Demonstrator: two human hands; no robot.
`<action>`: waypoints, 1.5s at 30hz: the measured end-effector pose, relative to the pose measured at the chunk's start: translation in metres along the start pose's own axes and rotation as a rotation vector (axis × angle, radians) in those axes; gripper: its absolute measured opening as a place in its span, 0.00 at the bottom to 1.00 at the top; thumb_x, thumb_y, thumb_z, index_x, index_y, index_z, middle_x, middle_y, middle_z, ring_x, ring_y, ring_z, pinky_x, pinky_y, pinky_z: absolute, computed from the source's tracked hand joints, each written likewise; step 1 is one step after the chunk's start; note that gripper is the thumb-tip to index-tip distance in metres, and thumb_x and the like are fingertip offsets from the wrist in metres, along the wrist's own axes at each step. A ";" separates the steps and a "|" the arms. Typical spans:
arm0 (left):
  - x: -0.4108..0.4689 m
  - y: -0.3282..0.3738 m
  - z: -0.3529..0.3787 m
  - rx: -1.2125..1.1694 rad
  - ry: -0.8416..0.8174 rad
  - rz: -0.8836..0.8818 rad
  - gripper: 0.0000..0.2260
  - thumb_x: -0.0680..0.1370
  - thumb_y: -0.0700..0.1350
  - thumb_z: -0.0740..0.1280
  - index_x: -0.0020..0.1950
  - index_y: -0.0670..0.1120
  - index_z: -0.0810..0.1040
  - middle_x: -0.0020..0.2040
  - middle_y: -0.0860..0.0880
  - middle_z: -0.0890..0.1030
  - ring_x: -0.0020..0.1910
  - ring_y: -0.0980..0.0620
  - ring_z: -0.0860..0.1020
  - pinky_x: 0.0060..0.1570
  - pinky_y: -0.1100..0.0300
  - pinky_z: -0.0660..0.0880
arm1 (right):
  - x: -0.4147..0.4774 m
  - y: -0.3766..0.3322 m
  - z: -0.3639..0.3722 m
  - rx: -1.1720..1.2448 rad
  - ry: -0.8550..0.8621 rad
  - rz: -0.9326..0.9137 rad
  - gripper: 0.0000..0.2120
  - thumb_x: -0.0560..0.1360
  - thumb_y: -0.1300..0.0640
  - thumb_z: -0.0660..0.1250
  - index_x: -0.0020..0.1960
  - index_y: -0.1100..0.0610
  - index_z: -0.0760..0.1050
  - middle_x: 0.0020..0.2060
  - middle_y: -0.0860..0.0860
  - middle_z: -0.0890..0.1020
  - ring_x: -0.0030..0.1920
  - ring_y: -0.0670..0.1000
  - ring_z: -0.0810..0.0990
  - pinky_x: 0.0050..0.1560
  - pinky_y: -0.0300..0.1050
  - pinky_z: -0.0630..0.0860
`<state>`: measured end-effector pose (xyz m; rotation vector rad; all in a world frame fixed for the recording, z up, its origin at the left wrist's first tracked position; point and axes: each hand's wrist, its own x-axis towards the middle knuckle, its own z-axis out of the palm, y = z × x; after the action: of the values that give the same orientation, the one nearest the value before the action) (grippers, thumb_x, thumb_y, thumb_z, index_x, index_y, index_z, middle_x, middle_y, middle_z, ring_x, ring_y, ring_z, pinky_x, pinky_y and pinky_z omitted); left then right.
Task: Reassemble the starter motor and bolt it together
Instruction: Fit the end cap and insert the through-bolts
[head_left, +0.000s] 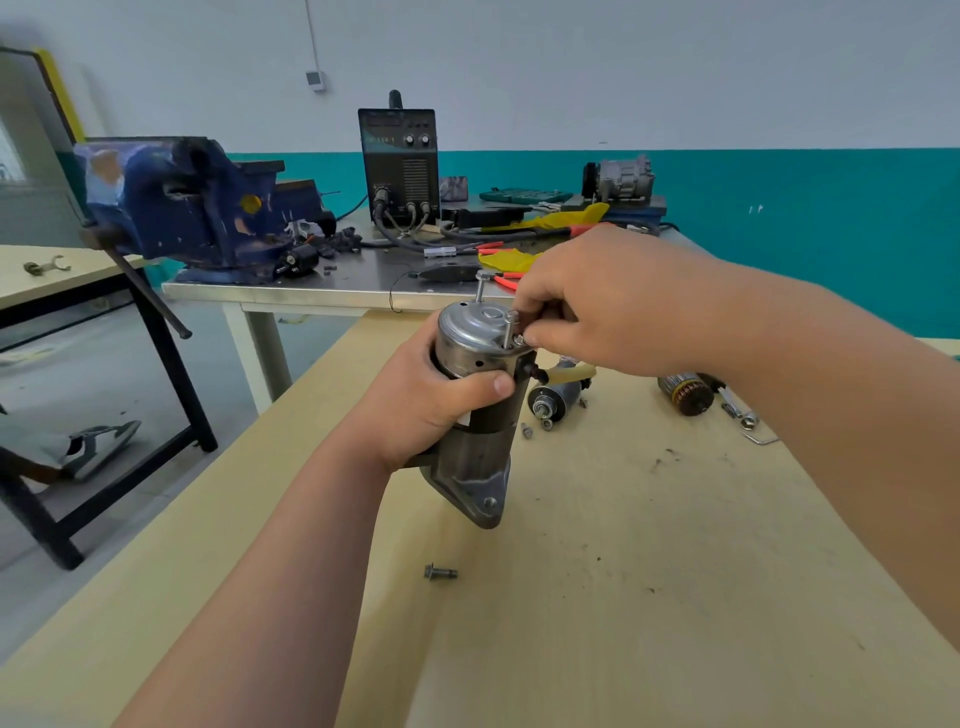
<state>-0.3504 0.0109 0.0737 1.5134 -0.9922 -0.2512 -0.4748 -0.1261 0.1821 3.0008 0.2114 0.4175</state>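
The starter motor stands upright on the wooden table, its silver end cap on top and its mounting flange at the bottom. My left hand grips the motor's body from the left. Two long through bolts stick up out of the end cap. My right hand pinches the nearer bolt at the cap's right edge with its fingertips. A solenoid lies just behind the motor, and an armature lies further right.
A loose flanged bolt lies on the table in front of the motor. Small screws, nuts and a hex key lie near the armature. Behind, a metal bench carries a blue vise, a welder, pliers and cables.
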 end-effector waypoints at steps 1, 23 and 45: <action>0.000 0.000 0.000 0.004 0.003 -0.001 0.32 0.63 0.54 0.76 0.65 0.50 0.74 0.57 0.49 0.83 0.57 0.50 0.80 0.59 0.53 0.76 | 0.000 0.000 -0.001 -0.018 0.002 -0.003 0.07 0.79 0.51 0.62 0.50 0.49 0.79 0.39 0.45 0.78 0.39 0.44 0.75 0.33 0.35 0.63; 0.005 0.005 0.003 0.083 -0.001 -0.014 0.30 0.60 0.58 0.74 0.61 0.51 0.76 0.54 0.51 0.84 0.54 0.53 0.81 0.52 0.62 0.76 | 0.007 0.006 0.002 0.081 -0.044 0.068 0.08 0.79 0.50 0.63 0.48 0.50 0.79 0.36 0.43 0.78 0.37 0.43 0.75 0.34 0.39 0.68; 0.000 0.004 -0.001 0.067 -0.001 -0.051 0.32 0.61 0.58 0.74 0.64 0.49 0.76 0.55 0.49 0.83 0.56 0.50 0.81 0.60 0.49 0.77 | 0.004 0.005 0.001 0.132 -0.060 0.051 0.02 0.79 0.50 0.62 0.47 0.44 0.72 0.42 0.40 0.76 0.43 0.42 0.75 0.39 0.35 0.68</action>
<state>-0.3515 0.0119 0.0775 1.6016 -0.9720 -0.2572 -0.4702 -0.1309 0.1825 3.1484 0.1642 0.3305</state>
